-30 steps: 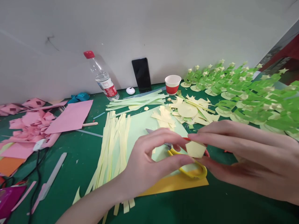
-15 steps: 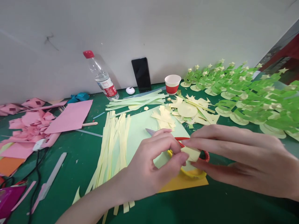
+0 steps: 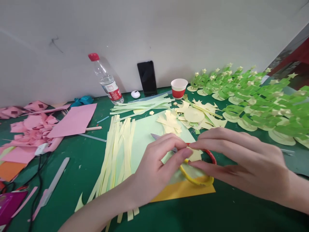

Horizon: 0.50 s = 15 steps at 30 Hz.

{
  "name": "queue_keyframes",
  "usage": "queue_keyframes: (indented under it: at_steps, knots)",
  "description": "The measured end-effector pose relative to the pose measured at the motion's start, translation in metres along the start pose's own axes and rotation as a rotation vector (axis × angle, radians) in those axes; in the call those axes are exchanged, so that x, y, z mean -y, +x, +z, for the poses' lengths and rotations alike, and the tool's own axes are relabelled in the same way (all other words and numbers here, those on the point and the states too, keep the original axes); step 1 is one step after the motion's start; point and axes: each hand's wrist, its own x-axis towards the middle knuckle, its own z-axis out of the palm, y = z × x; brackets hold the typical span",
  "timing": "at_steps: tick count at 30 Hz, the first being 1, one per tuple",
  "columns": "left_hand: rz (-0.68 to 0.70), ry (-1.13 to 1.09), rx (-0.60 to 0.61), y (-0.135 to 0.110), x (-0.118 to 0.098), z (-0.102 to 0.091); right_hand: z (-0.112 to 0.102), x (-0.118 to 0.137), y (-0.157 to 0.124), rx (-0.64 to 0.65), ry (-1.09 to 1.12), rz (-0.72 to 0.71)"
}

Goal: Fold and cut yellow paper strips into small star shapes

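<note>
My left hand (image 3: 154, 170) and my right hand (image 3: 241, 161) meet above the green table, both pinching a small pale yellow folded paper piece (image 3: 195, 156) between thumb and fingertips. The piece is mostly hidden by my fingers. Directly below lie scissors (image 3: 200, 178) with yellow and red handles, resting on an orange sheet (image 3: 183, 190) and a pale green sheet (image 3: 145, 135). A bundle of long pale yellow paper strips (image 3: 118, 148) lies just left of my left hand.
Rows of green paper trees with yellow stars (image 3: 256, 96) fill the right. Yellow offcuts and a paper disc (image 3: 194, 115) lie behind my hands. A water bottle (image 3: 106, 80), a phone (image 3: 147, 78) and a paper cup (image 3: 179, 88) stand at the wall. Pink paper (image 3: 72, 120) covers the left.
The flat pentagon-shaped yellow piece held up a second ago has been squeezed in at its edges between both hands and now looks smaller and pinched. My hands have closed in and dropped slightly.
</note>
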Motion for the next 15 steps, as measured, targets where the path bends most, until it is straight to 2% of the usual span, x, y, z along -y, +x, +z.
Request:
queue_keyframes:
  at_steps: [3,6,9,12,15]
  knots:
    - [-0.018,0.035,0.02,0.002,-0.001,-0.001,0.001,-0.002,0.002,0.079,0.229,0.105]
    - [-0.006,0.108,0.072,0.002,-0.001,-0.001,0.0,-0.004,0.006,0.239,0.487,0.36]
    - [0.065,0.191,0.129,0.001,-0.002,-0.001,-0.003,-0.005,0.009,0.385,0.624,0.563]
    - [0.181,0.277,0.187,0.0,-0.003,0.0,-0.007,-0.007,0.012,0.546,0.706,0.65]
    - [0.25,0.369,0.231,-0.001,-0.005,0.0,-0.009,-0.008,0.013,0.667,0.698,0.662]
